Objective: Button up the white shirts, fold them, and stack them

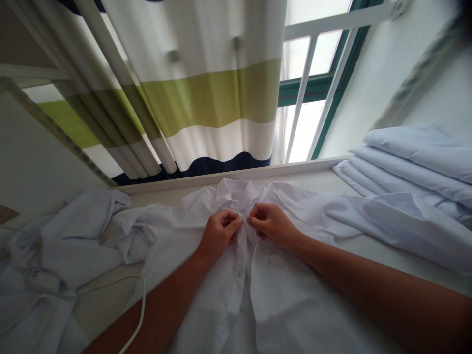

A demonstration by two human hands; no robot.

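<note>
A white cord (142, 300) is seen trailing near the bottom edge, left of the white shirt (280, 305), which is spread flat on the table (398, 255) right in front of the viewer. Up the shirt's front, the button placket (241, 268) is pinched from both sides: the left hand (220, 232) and right hand (269, 222) are both curled tight on the fabric just below the collar (239, 194), fingertips nearly touching. Looks like the top button is being done up, so the button probably needs to be lined up with its hole and pushed through. Crumpled white cloth (66, 231) is left of the shirt, folded linens (416, 162) are stacked to its right. Beyond the shirt, a striped curtain (206, 93) and window (313, 88) are seen.
</note>
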